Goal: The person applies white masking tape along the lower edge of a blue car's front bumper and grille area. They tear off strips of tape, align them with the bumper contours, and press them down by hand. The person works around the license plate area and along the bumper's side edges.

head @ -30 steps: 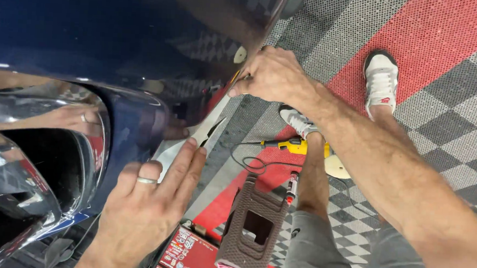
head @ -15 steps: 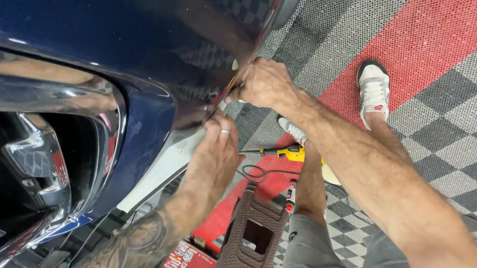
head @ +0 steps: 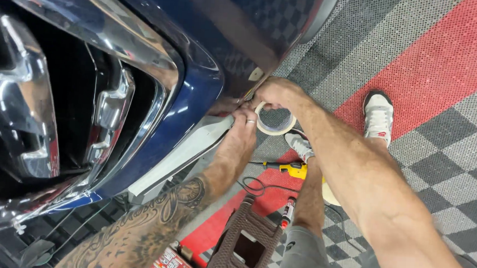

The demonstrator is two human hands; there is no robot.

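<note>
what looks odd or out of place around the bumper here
Nothing looks damaged or spilled. The right hand holds a tape roll at the blue bumper; the left hand presses the pale masked strip.

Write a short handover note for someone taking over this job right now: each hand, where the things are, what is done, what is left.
Left hand: pressed on the pale tape strip along the blue bumper.
Right hand: holds the tape roll at the bumper's lower edge.
Floor: yellow tool and marker by the knees.
Done: the strip covers part of the lower trim.
Left: the edge beyond the hands looks untaped.
</note>
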